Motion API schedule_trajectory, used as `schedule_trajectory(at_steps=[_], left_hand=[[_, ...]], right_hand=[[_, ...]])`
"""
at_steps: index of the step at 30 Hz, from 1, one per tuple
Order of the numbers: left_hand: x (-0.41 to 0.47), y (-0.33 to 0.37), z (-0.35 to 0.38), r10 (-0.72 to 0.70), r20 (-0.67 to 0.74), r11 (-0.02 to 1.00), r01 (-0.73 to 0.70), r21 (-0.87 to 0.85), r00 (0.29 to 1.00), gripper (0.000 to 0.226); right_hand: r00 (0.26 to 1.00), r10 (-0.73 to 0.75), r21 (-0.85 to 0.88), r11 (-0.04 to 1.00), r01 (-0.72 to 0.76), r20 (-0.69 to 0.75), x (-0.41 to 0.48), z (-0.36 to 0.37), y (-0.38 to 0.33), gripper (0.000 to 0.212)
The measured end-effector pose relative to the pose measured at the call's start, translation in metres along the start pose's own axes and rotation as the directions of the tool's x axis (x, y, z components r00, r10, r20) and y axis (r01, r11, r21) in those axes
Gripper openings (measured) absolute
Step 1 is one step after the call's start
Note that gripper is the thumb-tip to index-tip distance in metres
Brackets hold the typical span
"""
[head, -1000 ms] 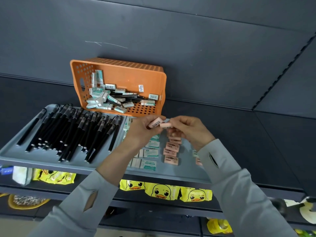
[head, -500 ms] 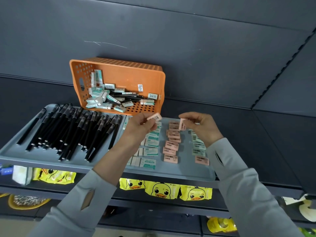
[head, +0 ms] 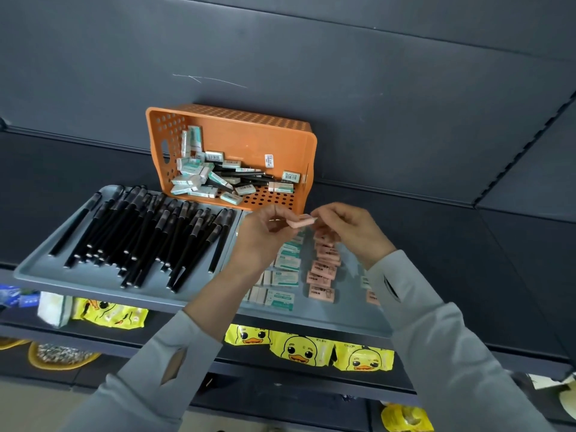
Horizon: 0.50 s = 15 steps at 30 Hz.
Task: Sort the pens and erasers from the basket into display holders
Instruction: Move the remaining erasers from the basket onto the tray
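With left hand and right hand pinching small pink block eraser, lay flat, squarely into pink eraser column before orange perforated plastic basket.

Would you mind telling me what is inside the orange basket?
The orange basket holds a heap of green-and-white erasers lying over several black pens; whatever lies beneath that heap is hidden.
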State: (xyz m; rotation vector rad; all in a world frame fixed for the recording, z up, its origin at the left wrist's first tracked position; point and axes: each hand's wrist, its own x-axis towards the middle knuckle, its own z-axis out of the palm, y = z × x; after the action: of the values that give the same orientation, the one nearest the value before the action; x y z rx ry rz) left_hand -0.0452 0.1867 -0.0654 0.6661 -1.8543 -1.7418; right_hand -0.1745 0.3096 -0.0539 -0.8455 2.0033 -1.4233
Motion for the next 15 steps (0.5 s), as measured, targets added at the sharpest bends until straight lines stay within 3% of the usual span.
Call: schedule_trajectory(at_steps=[2,6,12,15], left_hand=[[0.001,-0.001,0.003,0.032,0.013,0.999,-0.032,0.017,0.999,0.021],[0.003,-0.002,0.009,0.056,0.042,0.998,-0.057,0.028,0.998,0.023],[0.008,-0.005,0.019,0.117,0.094,0.988,-0.125,0.088,0.989,0.031],[0.011,-0.011,0.017,0.199,0.095,0.918,-0.219,0.329,0.975,0.039]], right_hand=[[0.992,0.043,0.192,0.979,-0.065,0.116,-0.004,0.001,-0.002,0.017],[0.991,0.084,0.371,0.921,-0.118,0.105,-0.006,-0.008,-0.001,0.018],[0.992,0.112,0.434,0.891,-0.130,0.066,-0.009,-0.015,0.003,0.018],[0.995,0.102,0.402,0.910,-0.100,0.015,-0.012,-0.023,0.003,0.030]])
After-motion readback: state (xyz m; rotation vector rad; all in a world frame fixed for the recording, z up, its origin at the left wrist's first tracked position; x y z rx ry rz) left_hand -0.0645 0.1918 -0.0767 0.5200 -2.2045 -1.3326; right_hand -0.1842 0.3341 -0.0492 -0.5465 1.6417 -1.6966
